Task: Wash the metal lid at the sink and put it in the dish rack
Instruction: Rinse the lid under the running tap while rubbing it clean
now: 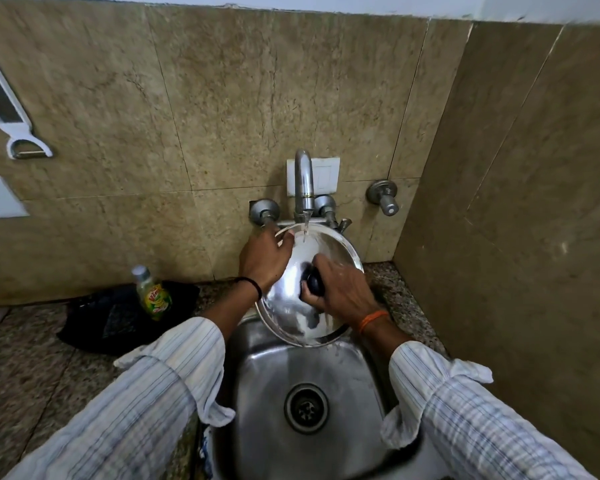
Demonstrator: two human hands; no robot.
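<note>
- A person rinses the metal lid over the far end of the sink, tilted up under a thin stream from the tap.
- The left hand clasps the lid's far-left rim, fingers curled over the edge; the right hand is closed around the black knob at its centre.
- Risk: the wet steel may slip from the rim grip and clatter into the basin, since only the knob hold looks secure.
- Risk: water striking the tilted face could run off the near edge toward the striped sleeves, or splash onto the counter.
- The dish rack is not in view, so the path to it cannot be judged.
- The lid's underside is hidden, and whether soap remains on it is hard to tell; the reflections blur the surface.
- A dish-soap bottle stands on a dark cloth left of the sink; its label is only partly legible.
</note>
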